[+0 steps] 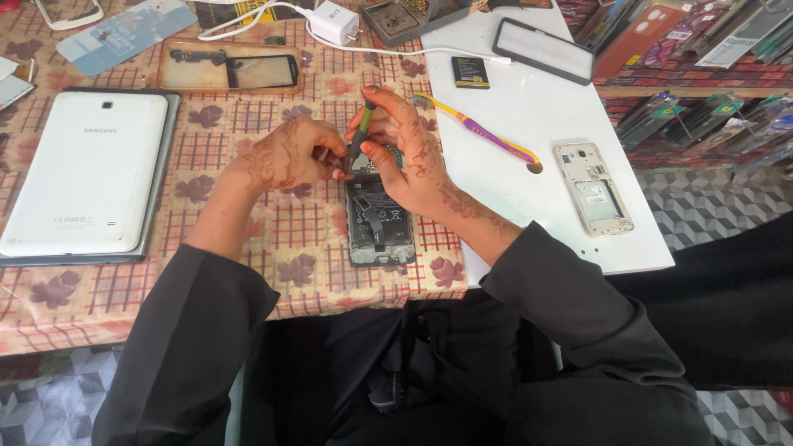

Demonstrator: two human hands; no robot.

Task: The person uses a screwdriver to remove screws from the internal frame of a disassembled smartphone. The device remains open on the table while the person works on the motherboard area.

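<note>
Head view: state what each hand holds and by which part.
Right hand grips a slim green-handled screwdriver by its shaft, tip down. Left hand steadies the top edge of the opened black phone.

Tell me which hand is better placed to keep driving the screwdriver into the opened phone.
Right, probably. The right hand grips the slim green-handled screwdriver, its tip on the top end of the opened black phone. The left hand only pinches that phone's top edge, steadying it on the checked floral tablecloth.
</note>
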